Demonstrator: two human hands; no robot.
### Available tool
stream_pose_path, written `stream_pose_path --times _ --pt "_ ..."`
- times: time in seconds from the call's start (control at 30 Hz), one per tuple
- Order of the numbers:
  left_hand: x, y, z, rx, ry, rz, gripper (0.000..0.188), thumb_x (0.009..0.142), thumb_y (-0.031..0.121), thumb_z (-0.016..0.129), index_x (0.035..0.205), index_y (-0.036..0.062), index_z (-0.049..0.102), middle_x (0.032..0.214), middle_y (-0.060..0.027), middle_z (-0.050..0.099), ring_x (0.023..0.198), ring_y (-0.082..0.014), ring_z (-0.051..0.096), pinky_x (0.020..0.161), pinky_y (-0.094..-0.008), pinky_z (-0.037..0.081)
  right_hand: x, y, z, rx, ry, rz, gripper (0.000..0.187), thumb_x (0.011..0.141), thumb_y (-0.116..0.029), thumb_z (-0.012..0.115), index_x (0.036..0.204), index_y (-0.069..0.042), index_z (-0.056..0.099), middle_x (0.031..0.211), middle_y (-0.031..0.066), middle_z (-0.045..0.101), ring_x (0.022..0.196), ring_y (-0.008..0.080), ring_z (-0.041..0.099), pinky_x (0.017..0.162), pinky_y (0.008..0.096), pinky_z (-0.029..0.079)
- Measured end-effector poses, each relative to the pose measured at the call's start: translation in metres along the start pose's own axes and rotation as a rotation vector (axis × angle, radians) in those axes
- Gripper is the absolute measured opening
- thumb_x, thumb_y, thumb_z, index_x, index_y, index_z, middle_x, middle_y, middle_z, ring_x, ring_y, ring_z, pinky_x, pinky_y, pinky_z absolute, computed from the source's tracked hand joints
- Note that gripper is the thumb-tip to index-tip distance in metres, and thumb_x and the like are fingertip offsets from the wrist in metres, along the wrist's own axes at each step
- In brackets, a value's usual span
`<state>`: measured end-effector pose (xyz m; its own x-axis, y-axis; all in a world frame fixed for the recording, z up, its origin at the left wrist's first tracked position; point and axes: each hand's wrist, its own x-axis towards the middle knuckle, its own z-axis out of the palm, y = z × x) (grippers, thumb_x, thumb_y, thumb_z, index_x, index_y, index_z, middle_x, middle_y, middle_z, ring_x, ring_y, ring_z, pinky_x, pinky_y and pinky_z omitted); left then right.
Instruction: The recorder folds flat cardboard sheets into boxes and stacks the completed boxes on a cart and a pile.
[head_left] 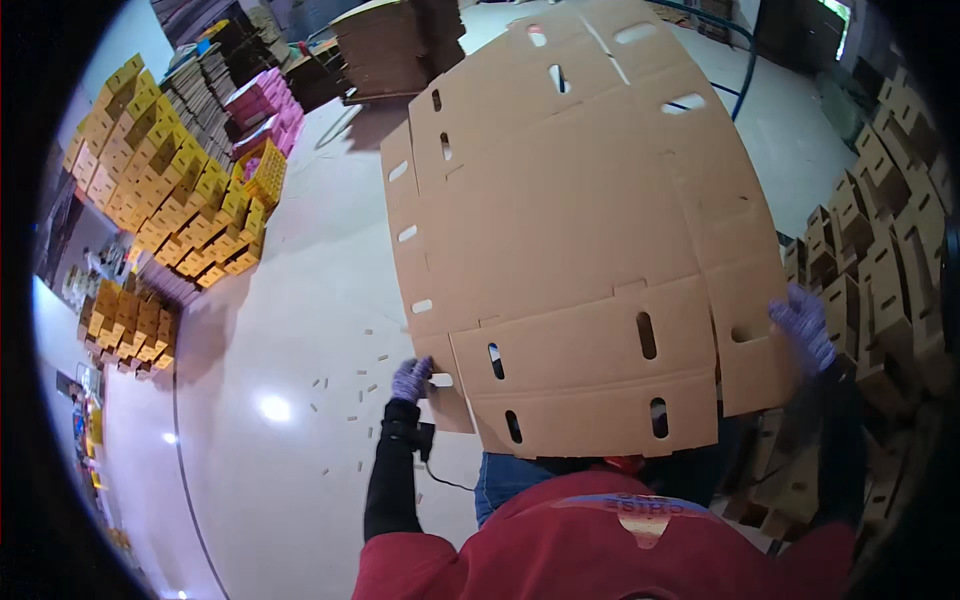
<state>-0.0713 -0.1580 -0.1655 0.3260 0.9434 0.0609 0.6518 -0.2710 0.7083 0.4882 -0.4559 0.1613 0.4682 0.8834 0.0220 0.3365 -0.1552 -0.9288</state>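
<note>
A large flat cardboard box blank (570, 220) spreads out in front of me, brown, creased and slit, with oval handle holes along its sides. Its near edge reaches my waist. My left hand (411, 380), in a purple-grey knit glove, is closed on the left edge beside a handle hole, with fingertips at the cardboard. On the opposite edge, my right hand (805, 325) in a matching glove grips the near right flap; its wrist is slightly blurred. Part of each hand's fingers is hidden at the board.
Stacked yellow cartons (165, 170) stand at the far left, with a yellow crate (266, 172) and pink bundles (265, 108) nearby. Folded brown boxes (880, 260) line the right side. A dark cardboard stack (395, 45) rises beyond the blank. Small scraps (362, 385) dot the pale floor.
</note>
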Motion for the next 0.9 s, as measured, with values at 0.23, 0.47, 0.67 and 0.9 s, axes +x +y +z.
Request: stream_pose_path --times 0.23,0.47,0.67,0.9 --pt "0.027 0.218 -0.059 0.017 -0.197 -0.102 0.087 0.069 0.013 0.077 0.138 0.0069 0.025 0.075 -0.0098 0.061 0.066 -0.0120 0.057 0.059 -0.0238 0.048 -0.074 0.095 -0.044 -0.252 0.261 0.166 0.024 0.082 -0.025 0.060 0.090 -0.003 0.062 0.073 0.0041 0.057 0.061 0.0110 0.052 0.056 0.0249 0.043" --pt "0.015 0.329 -0.051 -0.218 -0.737 0.397 0.040 0.080 0.002 0.062 0.119 0.0042 0.051 0.091 -0.0042 0.061 0.080 -0.0088 0.058 0.070 -0.0237 0.049 -0.075 0.092 0.023 -0.480 0.424 -0.168 0.032 0.089 -0.024 0.049 0.119 -0.011 0.049 0.091 0.0138 0.058 0.079 0.0233 0.058 0.072 0.0331 0.047" --pt "0.026 0.350 -0.056 0.651 -0.297 1.209 0.035 0.063 0.027 0.071 0.096 0.0200 0.062 0.092 -0.0080 0.054 0.092 -0.0282 0.051 0.095 -0.0499 0.034 -0.089 0.101 -0.016 -0.849 0.125 -0.464 0.039 0.084 -0.011 0.053 0.123 -0.016 0.049 0.114 0.0127 0.053 0.109 0.0287 0.050 0.092 0.0366 0.040" --pt "0.054 0.367 -0.052 0.777 -0.362 1.420 0.024 0.062 0.035 0.070 0.077 0.0174 0.062 0.095 -0.0059 0.058 0.095 -0.0266 0.055 0.085 -0.0478 0.041 -0.047 0.062 -0.047 -1.343 -0.197 -1.031 0.025 0.068 -0.017 0.059 0.093 -0.015 0.057 0.102 0.0059 0.056 0.101 0.0235 0.053 0.085 0.0381 0.043"
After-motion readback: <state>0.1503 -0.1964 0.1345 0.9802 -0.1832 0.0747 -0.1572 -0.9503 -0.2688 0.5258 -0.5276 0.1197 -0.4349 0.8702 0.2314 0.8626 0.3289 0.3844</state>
